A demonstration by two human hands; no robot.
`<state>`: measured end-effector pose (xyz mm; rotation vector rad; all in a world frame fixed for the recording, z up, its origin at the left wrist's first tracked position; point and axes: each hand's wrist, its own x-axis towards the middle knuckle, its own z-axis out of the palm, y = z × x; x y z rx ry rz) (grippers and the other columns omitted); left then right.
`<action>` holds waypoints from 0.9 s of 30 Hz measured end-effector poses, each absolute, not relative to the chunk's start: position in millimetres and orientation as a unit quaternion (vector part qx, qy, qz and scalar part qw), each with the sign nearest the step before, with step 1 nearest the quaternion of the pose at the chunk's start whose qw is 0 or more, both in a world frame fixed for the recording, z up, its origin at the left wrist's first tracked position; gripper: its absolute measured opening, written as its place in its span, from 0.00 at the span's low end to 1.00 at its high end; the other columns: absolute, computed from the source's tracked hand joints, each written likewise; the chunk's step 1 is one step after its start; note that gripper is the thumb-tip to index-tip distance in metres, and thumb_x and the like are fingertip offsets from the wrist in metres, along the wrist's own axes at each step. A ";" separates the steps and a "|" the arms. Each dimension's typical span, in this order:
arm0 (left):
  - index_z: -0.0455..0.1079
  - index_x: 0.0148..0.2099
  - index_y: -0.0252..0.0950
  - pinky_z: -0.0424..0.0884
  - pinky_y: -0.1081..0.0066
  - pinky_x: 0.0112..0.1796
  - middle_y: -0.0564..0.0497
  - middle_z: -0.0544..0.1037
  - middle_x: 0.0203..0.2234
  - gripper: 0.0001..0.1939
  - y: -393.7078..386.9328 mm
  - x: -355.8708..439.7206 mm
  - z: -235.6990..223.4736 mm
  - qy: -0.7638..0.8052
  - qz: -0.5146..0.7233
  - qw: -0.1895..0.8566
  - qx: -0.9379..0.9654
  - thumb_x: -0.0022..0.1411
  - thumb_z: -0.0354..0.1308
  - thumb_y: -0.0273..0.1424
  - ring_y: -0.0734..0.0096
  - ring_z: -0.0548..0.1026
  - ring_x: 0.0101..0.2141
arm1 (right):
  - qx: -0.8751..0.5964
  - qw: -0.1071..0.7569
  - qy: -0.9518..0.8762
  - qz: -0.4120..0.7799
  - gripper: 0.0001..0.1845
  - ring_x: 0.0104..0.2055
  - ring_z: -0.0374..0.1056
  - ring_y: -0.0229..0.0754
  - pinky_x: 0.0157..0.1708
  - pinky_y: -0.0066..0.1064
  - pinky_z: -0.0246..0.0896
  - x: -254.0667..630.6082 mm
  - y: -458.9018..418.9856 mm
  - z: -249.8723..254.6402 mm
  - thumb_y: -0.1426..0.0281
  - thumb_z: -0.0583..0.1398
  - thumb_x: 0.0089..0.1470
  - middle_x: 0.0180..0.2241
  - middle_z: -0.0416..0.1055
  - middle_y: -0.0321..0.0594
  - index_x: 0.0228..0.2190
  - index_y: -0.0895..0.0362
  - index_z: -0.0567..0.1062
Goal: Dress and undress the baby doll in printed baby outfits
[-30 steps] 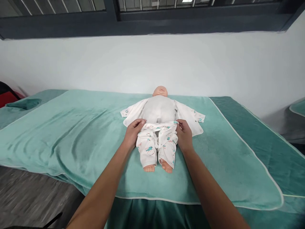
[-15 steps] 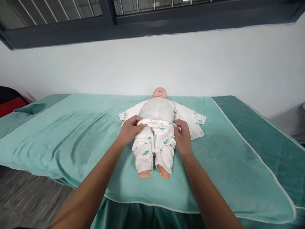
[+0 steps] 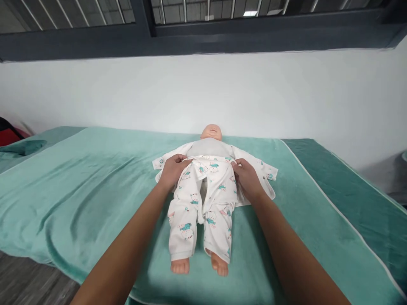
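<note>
A baby doll point(image 3: 210, 132) lies on its back on a teal towel point(image 3: 95, 186), head toward the wall. It wears white printed trousers point(image 3: 203, 203), with bare feet sticking out near me. An open white printed jacket point(image 3: 263, 173) is spread under its grey torso point(image 3: 210, 148). My left hand point(image 3: 171, 171) grips the trousers' waistband at the doll's left side. My right hand point(image 3: 246, 178) grips the waistband on the other side. The waistband sits high on the belly.
The towel covers a teal padded table point(image 3: 349, 182) against a white wall. A folded teal cloth point(image 3: 22, 147) and something red point(image 3: 8, 135) lie at the far left. Grey floor point(image 3: 28, 284) shows at the lower left.
Both hands have pulled the trousers' waistband up from the doll's hips to its belly. The view has come closer to the doll.
</note>
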<state>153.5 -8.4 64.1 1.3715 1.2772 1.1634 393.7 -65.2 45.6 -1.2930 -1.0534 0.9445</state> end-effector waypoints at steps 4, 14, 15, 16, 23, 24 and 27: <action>0.70 0.31 0.36 0.62 0.74 0.28 0.57 0.73 0.23 0.16 -3.7 155.7 55.6 0.523 0.493 0.449 0.532 0.47 0.68 0.42 0.74 0.68 0.26 | -0.544 0.555 -0.457 0.432 0.17 0.25 0.58 0.39 0.26 0.30 0.54 393.5 -56.6 36.0 0.53 0.62 0.52 0.22 0.63 0.29 0.27 0.51 0.66; 0.76 0.46 0.34 0.73 0.64 0.35 0.45 0.83 0.33 0.26 -10.7 135.9 47.4 0.481 0.324 0.645 0.497 0.55 0.65 0.50 0.58 0.80 0.34 | -0.608 0.418 -0.530 0.418 0.17 0.26 0.54 0.35 0.26 0.28 0.49 398.9 -73.9 54.3 0.57 0.60 0.53 0.21 0.60 0.29 0.22 0.55 0.65; 0.76 0.48 0.34 0.74 0.63 0.36 0.44 0.83 0.35 0.27 -11.1 134.4 46.6 0.462 0.313 0.671 0.489 0.56 0.65 0.50 0.57 0.80 0.35 | -0.613 0.408 -0.533 0.417 0.15 0.26 0.56 0.36 0.26 0.28 0.50 399.2 -73.6 54.4 0.59 0.60 0.52 0.21 0.62 0.30 0.22 0.55 0.66; 0.76 0.50 0.34 0.75 0.63 0.36 0.44 0.84 0.36 0.27 -11.4 133.2 45.5 0.441 0.306 0.694 0.480 0.57 0.64 0.50 0.57 0.81 0.35 | -0.621 0.400 -0.532 0.414 0.13 0.26 0.58 0.37 0.26 0.29 0.51 399.1 -73.0 54.1 0.61 0.61 0.50 0.21 0.64 0.31 0.23 0.55 0.67; 0.73 0.58 0.36 0.78 0.60 0.47 0.43 0.83 0.45 0.28 -16.6 138.0 40.5 0.370 0.329 0.777 0.389 0.62 0.62 0.46 0.56 0.81 0.44 | -0.604 0.472 -0.454 0.454 0.16 0.38 0.74 0.48 0.36 0.35 0.68 387.3 -68.1 46.6 0.67 0.63 0.42 0.34 0.79 0.40 0.37 0.54 0.75; 0.72 0.59 0.36 0.77 0.60 0.49 0.43 0.83 0.45 0.27 -18.6 140.3 41.9 0.361 0.337 0.784 0.375 0.63 0.61 0.46 0.56 0.81 0.46 | -0.599 0.480 -0.451 0.455 0.17 0.39 0.74 0.49 0.37 0.36 0.68 385.1 -67.6 45.0 0.67 0.63 0.42 0.35 0.80 0.41 0.39 0.54 0.76; 0.72 0.59 0.35 0.76 0.60 0.52 0.44 0.83 0.45 0.25 -25.1 146.3 49.4 0.353 0.359 0.793 0.342 0.65 0.59 0.43 0.56 0.81 0.47 | -0.599 0.499 -0.457 0.428 0.19 0.41 0.74 0.52 0.39 0.39 0.70 380.4 -65.8 40.0 0.65 0.62 0.43 0.35 0.80 0.42 0.40 0.55 0.77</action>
